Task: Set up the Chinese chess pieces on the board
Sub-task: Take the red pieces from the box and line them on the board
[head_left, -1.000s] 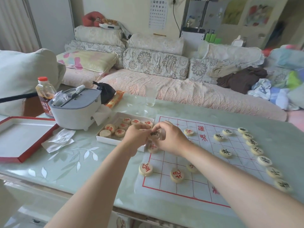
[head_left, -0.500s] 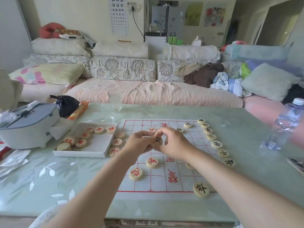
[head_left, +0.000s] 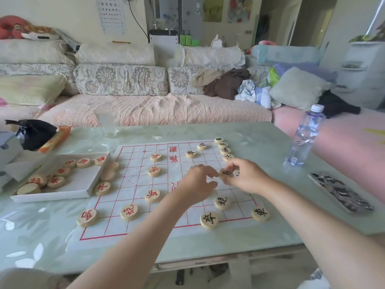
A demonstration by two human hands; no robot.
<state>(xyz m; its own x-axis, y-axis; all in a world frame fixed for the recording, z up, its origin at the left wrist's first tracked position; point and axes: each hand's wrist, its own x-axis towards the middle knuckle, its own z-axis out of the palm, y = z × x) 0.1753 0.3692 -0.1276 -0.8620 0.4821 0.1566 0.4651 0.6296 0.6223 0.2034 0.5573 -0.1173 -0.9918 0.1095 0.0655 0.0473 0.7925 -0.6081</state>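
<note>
A white paper board with red grid lines lies on the table. Round wooden pieces with red characters stand on its left half, such as one near the middle. Black-character pieces line its right edge, among them one at the near corner. My right hand pinches a black-character piece just above the board's right side. My left hand hovers beside it, fingers loosely curled, holding nothing. A shallow white box left of the board holds several red-character pieces.
A clear water bottle stands at the table's right, with a patterned phone lying nearer me. An empty glass stands beyond the board. A black bag and an orange packet lie at the far left. A sofa runs behind.
Both hands have moved right across the board with the black-character piece. My left hand has let go of it; only my right hand pinches it now. The view has swung right.
</note>
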